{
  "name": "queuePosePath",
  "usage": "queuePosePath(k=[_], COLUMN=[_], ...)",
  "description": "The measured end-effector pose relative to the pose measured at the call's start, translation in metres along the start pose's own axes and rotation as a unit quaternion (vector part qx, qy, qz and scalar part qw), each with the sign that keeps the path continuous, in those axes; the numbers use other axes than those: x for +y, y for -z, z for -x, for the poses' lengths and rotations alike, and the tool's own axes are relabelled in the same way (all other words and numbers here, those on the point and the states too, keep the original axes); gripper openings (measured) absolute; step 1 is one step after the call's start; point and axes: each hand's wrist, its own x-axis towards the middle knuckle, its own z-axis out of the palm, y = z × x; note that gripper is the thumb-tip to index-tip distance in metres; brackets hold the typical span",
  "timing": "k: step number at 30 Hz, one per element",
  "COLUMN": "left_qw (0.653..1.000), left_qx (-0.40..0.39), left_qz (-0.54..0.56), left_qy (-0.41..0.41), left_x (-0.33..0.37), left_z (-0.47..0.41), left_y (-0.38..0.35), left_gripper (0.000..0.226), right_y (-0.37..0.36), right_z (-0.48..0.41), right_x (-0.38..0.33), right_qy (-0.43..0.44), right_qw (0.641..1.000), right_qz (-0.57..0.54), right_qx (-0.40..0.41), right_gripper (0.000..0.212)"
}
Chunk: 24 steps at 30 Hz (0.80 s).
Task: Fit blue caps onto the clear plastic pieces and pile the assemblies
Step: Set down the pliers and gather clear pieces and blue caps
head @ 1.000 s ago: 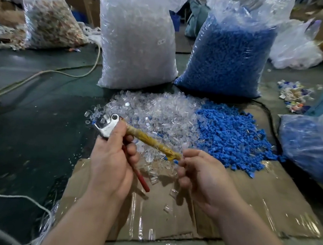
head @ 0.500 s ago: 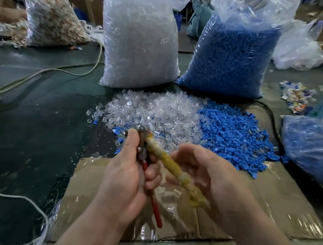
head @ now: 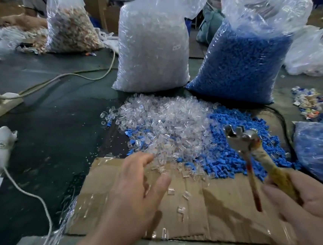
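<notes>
Table (head: 45, 150): dark green, carries everything. At its 12 o'clock two tall sacks stand side by side, the clear-piece sack (head: 154, 48) on the left and the blue-cap sack (head: 241, 61) on the right. A sack of pale mixed bits (head: 69, 26) sits at 10 o'clock, and a lying bag of blue (head: 319, 153) at 3. None is in my way.

Cardboard sheet (head: 216, 216): flat under both hands. Along its far edge is the clear pieces pile (head: 166, 122), and touching that pile's right side is the blue caps pile (head: 231, 168). A few blue-and-clear bits (head: 135, 139) lie at the clear heap's near-left fringe. Finished assemblies or strays, I cannot tell.

Left hand (head: 136, 191): grip spread, fingers straight, holding nothing. It is above the cardboard with its fingertips at the heap's near fringe. The heap lies at 12 to 1 o'clock from it, just beside, so this is the nearer hand for a clear piece. The blue caps lie at 2 o'clock, farther off.

Right hand (head: 306, 205): grip wrapped round the yellow-taped handle of the pliers (head: 240, 137). Their long axis runs 11 to 5 o'clock, with the head over the blue caps and the red handle hanging free. The jaws look parted, with nothing in them that I can see.

Smallest: loose clear pieces (head: 171, 190) on the cardboard at 3 o'clock of my left thumb, between the hands. Judgement: the next pick is a clear piece, taken with the left hand. The pliers do not block that reach.
</notes>
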Motion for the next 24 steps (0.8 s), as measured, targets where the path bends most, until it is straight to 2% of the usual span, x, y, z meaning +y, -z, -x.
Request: queuePosePath(k=[1,4,7,10,12,14,17,19,21,24], left_qw=[0.999,0.983,0.964,0.944,0.936,0.933,0.933,0.933,0.939,0.960], left_qx=[-0.014,-0.060,-0.122,-0.171,-0.184,-0.190,-0.174,-0.149,-0.127,-0.089], left_qz=[-0.046,-0.173,-0.236,-0.280,-0.300,-0.304,-0.311,-0.322,-0.315,-0.263], left_qy=[0.011,-0.008,-0.009,-0.007,-0.008,-0.021,-0.047,-0.059,-0.055,-0.038], left_x=[-0.012,-0.038,-0.044,-0.037,-0.032,-0.028,-0.025,-0.024,-0.022,-0.021], left_z=[0.005,0.013,0.014,0.010,0.005,-0.001,-0.011,-0.019,-0.026,-0.032], left_y=[0.002,0.003,0.001,-0.007,-0.016,-0.024,-0.032,-0.036,-0.039,-0.038], left_gripper=[0.079,0.104,0.122,0.134,0.135,0.132,0.121,0.113,0.107,0.097], right_y=[-0.002,-0.019,-0.035,-0.045,-0.049,-0.058,-0.080,-0.095,-0.104,-0.115], right_z=[-0.002,-0.007,-0.007,-0.005,0.001,0.007,0.014,0.011,0.002,-0.012], right_x=[0.017,0.063,0.081,0.083,0.067,0.042,-0.004,-0.027,-0.043,-0.040], right_qy=[-0.008,-0.010,-0.042,-0.009,0.001,0.037,0.103,0.153,0.166,0.189], right_qw=[0.999,0.983,0.974,0.955,0.945,0.953,0.959,0.947,0.942,0.950], right_qz=[0.044,0.179,0.223,0.288,0.309,0.288,0.261,0.264,0.253,0.228], right_qx=[0.015,0.048,0.015,0.073,0.102,0.081,-0.047,-0.101,-0.143,-0.099], right_gripper=[0.068,0.041,0.046,0.052,0.059,0.062,0.070,0.084,0.093,0.084])
